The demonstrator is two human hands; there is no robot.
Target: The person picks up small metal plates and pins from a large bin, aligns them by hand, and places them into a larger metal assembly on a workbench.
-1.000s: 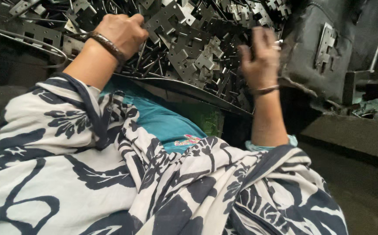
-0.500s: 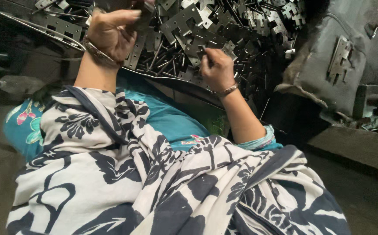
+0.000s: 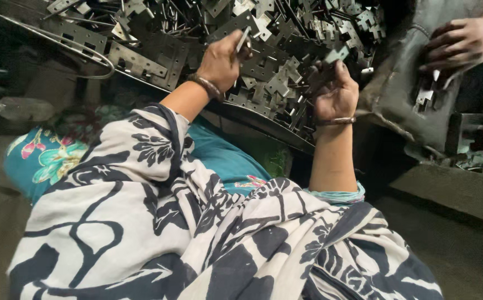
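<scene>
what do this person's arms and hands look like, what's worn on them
Both forearms are bare. The left hand has a dark, braided-looking bangle at the wrist; the right hand has a thin metallic bangle. A white wrap with dark blue floral print drapes both upper arms, with a teal sleeve edge showing on the right.

White shawl [image 3: 158, 233] printed with bold navy floral and swirl motifs. Beneath, teal garment [image 3: 222, 161] patterned with pink and green flowers. Dull grey metal brackets [image 3: 263, 61]; brown bangles [image 3: 208, 87] at both wrists.
</scene>
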